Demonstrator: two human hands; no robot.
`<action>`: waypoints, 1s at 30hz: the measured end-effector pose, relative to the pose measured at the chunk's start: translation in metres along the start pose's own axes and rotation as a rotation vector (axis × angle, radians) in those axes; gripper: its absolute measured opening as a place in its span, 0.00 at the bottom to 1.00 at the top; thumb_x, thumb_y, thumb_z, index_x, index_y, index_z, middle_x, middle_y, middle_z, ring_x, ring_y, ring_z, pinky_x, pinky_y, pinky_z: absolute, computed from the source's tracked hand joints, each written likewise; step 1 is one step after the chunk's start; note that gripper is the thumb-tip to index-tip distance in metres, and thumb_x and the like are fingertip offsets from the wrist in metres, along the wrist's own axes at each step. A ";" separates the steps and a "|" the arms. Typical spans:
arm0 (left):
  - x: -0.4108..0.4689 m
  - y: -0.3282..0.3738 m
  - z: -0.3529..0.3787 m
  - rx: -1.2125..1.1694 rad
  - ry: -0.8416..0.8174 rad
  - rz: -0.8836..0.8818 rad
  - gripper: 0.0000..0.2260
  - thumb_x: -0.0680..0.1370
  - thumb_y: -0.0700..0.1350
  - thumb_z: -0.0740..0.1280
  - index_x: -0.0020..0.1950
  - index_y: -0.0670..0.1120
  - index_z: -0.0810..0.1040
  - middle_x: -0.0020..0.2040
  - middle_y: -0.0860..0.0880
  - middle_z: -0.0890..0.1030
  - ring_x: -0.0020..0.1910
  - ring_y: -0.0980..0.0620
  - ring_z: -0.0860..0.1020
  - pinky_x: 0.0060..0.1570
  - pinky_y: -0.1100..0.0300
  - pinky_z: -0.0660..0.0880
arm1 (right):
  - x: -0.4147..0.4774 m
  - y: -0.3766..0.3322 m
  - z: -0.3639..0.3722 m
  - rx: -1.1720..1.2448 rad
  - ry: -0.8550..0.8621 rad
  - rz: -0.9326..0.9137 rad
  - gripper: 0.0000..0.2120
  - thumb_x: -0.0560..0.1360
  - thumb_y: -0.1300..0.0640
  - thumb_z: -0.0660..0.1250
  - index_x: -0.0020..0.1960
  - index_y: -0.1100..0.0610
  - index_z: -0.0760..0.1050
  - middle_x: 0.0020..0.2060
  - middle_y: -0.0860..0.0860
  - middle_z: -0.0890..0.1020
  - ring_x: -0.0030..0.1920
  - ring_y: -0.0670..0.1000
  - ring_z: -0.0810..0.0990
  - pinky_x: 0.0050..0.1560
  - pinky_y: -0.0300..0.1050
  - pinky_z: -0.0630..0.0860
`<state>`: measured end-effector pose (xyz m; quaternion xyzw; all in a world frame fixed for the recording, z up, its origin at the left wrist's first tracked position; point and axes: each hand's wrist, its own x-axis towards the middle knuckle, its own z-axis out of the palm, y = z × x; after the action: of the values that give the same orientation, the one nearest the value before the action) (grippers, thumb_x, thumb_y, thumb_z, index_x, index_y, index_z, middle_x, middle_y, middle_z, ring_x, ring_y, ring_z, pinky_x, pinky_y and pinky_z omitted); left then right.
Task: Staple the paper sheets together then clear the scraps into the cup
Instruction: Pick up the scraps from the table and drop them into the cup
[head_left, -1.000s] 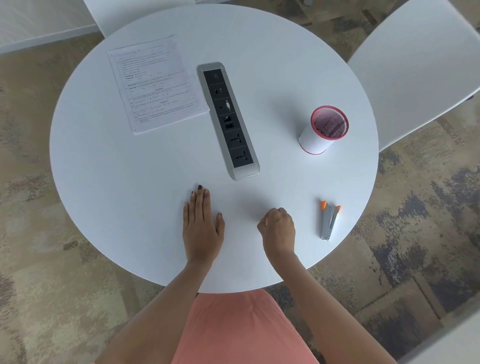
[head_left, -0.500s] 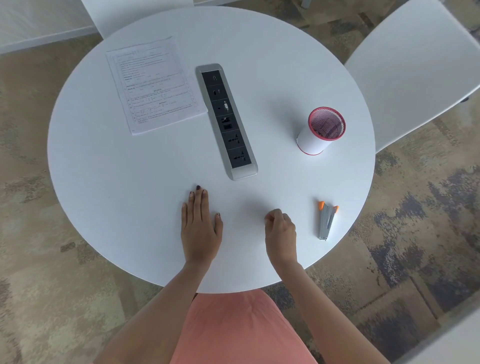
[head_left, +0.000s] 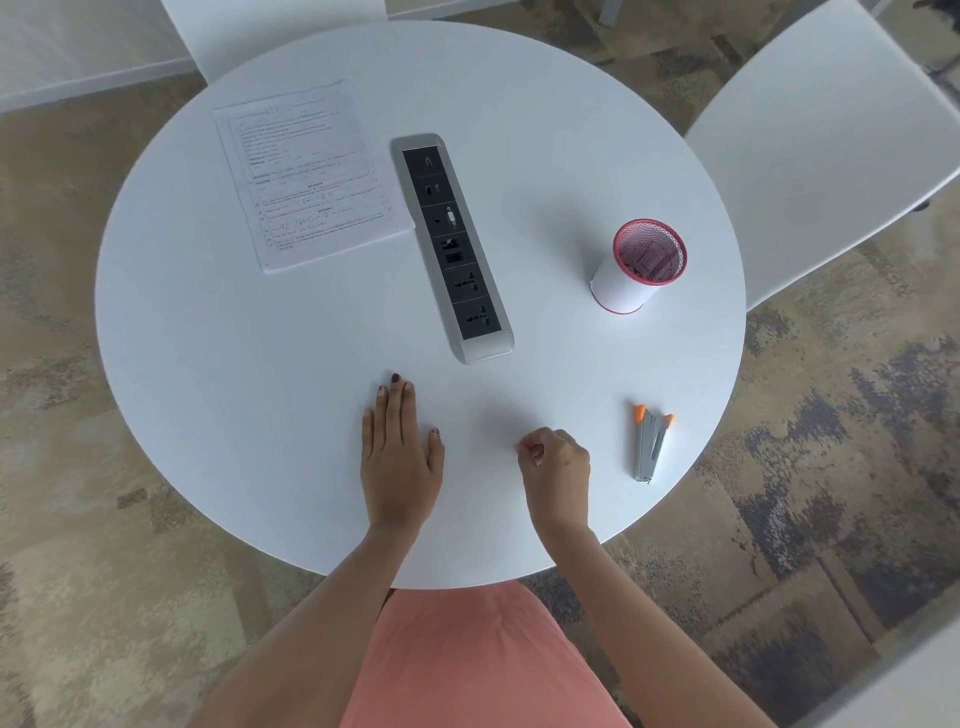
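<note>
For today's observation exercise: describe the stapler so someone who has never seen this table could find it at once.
Start at the round white table, then go to its near right edge, just beyond the person's curled right hand. There lies the small grey metal stapler, flat, alone. Its two orange tips set it apart from the upright red-rimmed white mesh cup further back.

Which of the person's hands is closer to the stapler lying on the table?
The right hand. It rests curled just left of the stapler, not touching it. The left hand lies flat farther left, beyond the right hand.
</note>
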<state>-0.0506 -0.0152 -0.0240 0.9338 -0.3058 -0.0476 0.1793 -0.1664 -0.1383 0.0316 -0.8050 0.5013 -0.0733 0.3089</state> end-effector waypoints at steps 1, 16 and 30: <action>0.000 0.000 0.000 0.000 0.003 0.002 0.27 0.80 0.48 0.56 0.78 0.40 0.59 0.80 0.45 0.58 0.79 0.47 0.56 0.78 0.51 0.53 | 0.002 -0.002 0.000 -0.032 -0.019 0.001 0.04 0.73 0.66 0.67 0.43 0.62 0.81 0.39 0.56 0.81 0.38 0.55 0.78 0.39 0.45 0.73; 0.000 0.000 -0.002 -0.001 0.004 0.005 0.27 0.81 0.48 0.55 0.78 0.40 0.58 0.80 0.45 0.59 0.79 0.47 0.56 0.78 0.50 0.54 | 0.017 -0.022 -0.003 -0.344 -0.206 0.074 0.07 0.73 0.71 0.60 0.39 0.63 0.72 0.40 0.57 0.74 0.39 0.56 0.71 0.37 0.43 0.62; 0.000 0.000 -0.001 -0.004 -0.006 -0.001 0.27 0.81 0.48 0.55 0.78 0.40 0.58 0.80 0.45 0.58 0.79 0.47 0.56 0.78 0.51 0.53 | 0.014 -0.021 -0.005 -0.473 -0.255 -0.097 0.08 0.77 0.68 0.59 0.54 0.62 0.72 0.53 0.57 0.76 0.54 0.55 0.74 0.48 0.44 0.70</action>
<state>-0.0505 -0.0153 -0.0229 0.9335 -0.3056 -0.0511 0.1805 -0.1461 -0.1458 0.0449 -0.8806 0.4223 0.1328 0.1688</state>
